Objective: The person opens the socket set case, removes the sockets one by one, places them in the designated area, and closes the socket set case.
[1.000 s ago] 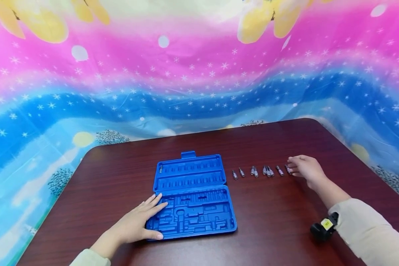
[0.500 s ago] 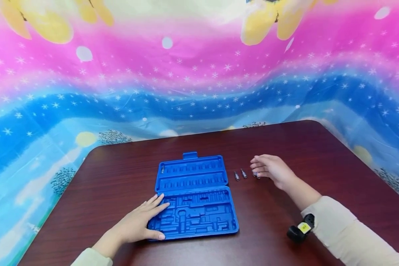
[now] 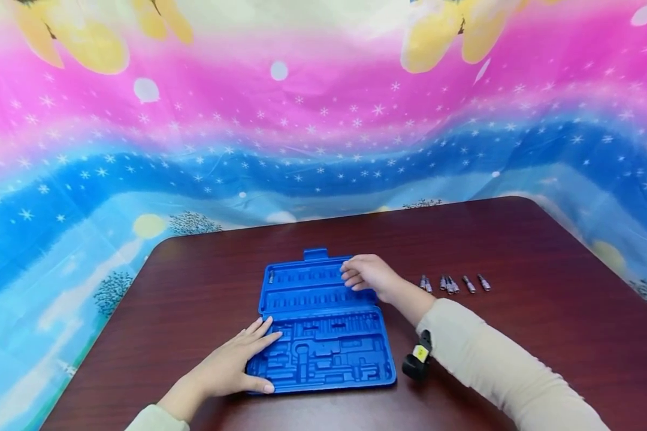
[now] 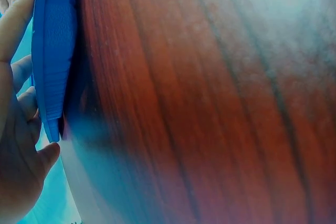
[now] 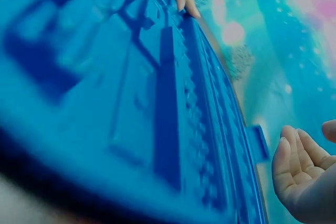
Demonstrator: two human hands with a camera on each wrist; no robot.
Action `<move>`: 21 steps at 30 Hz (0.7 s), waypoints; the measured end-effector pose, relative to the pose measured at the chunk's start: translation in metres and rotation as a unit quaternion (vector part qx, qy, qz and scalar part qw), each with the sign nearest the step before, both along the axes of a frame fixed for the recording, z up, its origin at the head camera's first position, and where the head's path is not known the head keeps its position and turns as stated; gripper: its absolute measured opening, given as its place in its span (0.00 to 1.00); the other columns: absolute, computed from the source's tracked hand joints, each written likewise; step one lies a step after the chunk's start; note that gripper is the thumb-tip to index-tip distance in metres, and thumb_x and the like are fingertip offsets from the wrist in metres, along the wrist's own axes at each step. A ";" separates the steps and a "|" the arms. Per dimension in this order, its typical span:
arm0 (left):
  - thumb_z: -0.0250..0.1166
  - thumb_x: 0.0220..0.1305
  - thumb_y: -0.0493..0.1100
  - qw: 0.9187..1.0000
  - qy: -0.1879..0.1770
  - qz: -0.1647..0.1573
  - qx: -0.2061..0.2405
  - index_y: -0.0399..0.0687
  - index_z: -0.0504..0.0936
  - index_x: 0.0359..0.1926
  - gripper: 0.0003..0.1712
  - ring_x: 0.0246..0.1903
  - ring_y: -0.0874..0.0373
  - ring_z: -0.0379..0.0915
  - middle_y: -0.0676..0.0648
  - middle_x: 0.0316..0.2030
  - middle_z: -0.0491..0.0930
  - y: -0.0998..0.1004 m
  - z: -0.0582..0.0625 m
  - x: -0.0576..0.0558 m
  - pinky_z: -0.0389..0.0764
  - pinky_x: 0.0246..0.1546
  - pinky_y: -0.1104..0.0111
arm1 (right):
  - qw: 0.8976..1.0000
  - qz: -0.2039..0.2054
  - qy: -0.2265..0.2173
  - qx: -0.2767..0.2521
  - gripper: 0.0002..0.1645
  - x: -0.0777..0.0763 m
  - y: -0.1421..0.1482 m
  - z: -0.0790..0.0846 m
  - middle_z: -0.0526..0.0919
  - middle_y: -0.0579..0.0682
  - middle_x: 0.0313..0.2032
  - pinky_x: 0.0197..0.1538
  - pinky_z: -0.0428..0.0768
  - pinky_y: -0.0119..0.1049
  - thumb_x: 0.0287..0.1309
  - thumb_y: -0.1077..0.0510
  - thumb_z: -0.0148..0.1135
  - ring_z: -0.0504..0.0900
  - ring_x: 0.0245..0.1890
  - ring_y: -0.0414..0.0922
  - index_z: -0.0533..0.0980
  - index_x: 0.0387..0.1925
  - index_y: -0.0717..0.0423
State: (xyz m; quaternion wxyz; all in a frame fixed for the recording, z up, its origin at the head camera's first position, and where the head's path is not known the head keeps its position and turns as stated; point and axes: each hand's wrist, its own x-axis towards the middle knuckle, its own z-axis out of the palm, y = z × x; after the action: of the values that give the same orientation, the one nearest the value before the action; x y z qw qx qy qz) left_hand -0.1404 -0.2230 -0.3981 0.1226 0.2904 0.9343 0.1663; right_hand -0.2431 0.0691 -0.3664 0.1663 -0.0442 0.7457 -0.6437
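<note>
A blue plastic tool case (image 3: 323, 353) lies unfolded on the dark red table, its slotted lid (image 3: 302, 297) at the back. My left hand (image 3: 237, 362) rests on the left side of the case, fingers spread over the inside and thumb at the front edge. Above the right part of the lid is my right hand (image 3: 372, 276), its fingers loosely bent. The right wrist view shows its palm (image 5: 310, 187) with nothing visible between fingers and thumb. One small metal bit (image 3: 271, 276) sits in the lid's upper left slot. Several similar metal bits (image 3: 450, 285) lie in a row right of the case.
A black wrist camera (image 3: 417, 362) hangs below the right sleeve, over the table (image 3: 517, 251). Behind the table hangs a pink and blue patterned cloth (image 3: 323, 131). The lid's latch tab (image 3: 316, 254) sticks out at the back.
My right hand has swept left from the far end of the row of bits, over the row, to above the lid. The left hand has stayed on the case.
</note>
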 end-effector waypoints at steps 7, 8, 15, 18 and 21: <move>0.55 0.41 0.72 1.000 -0.003 0.002 0.003 0.54 0.58 0.63 0.49 0.63 0.48 0.37 0.46 0.64 0.47 0.002 -0.001 0.001 0.54 0.53 0.48 | 0.999 0.045 -0.007 0.015 0.19 -0.020 -0.049 -0.001 0.78 0.61 0.36 0.36 0.77 0.39 0.59 0.57 0.48 0.78 0.31 0.48 0.72 0.44 0.69; 0.55 0.41 0.72 1.000 -0.003 0.001 0.003 0.54 0.58 0.63 0.49 0.63 0.48 0.37 0.46 0.64 0.47 0.002 -0.001 0.001 0.54 0.53 0.48 | 0.998 0.052 -0.006 0.017 0.19 -0.023 -0.056 -0.002 0.78 0.61 0.36 0.37 0.77 0.39 0.59 0.56 0.48 0.78 0.32 0.48 0.72 0.44 0.69; 0.54 0.41 0.72 1.000 -0.009 -0.001 0.004 0.55 0.57 0.63 0.49 0.63 0.48 0.37 0.46 0.64 0.47 0.003 -0.003 0.002 0.55 0.53 0.47 | 0.998 0.064 -0.027 0.002 0.18 -0.043 -0.099 -0.016 0.78 0.59 0.38 0.38 0.76 0.38 0.58 0.56 0.50 0.78 0.37 0.50 0.72 0.44 0.66; 0.55 0.41 0.72 1.000 -0.014 0.005 0.003 0.55 0.58 0.63 0.48 0.63 0.48 0.37 0.46 0.64 0.47 0.002 -0.001 0.001 0.54 0.53 0.47 | 0.998 0.062 -0.023 0.002 0.17 -0.050 -0.114 -0.021 0.78 0.58 0.40 0.41 0.75 0.38 0.58 0.57 0.50 0.76 0.40 0.49 0.73 0.44 0.66; 0.55 0.41 0.72 1.000 -0.018 0.008 0.000 0.56 0.58 0.63 0.48 0.63 0.48 0.38 0.46 0.64 0.48 0.001 0.001 0.000 0.53 0.53 0.46 | 0.998 0.060 0.002 0.036 0.14 -0.056 -0.127 -0.023 0.77 0.53 0.37 0.40 0.75 0.37 0.58 0.58 0.50 0.75 0.38 0.47 0.74 0.41 0.64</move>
State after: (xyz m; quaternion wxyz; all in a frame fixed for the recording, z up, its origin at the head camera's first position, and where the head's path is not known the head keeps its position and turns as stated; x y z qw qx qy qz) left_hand -0.1403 -0.2216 -0.3969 0.1384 0.2799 0.9342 0.1724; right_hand -0.2989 -0.0575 -0.3893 0.2043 -0.0840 0.7645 -0.6056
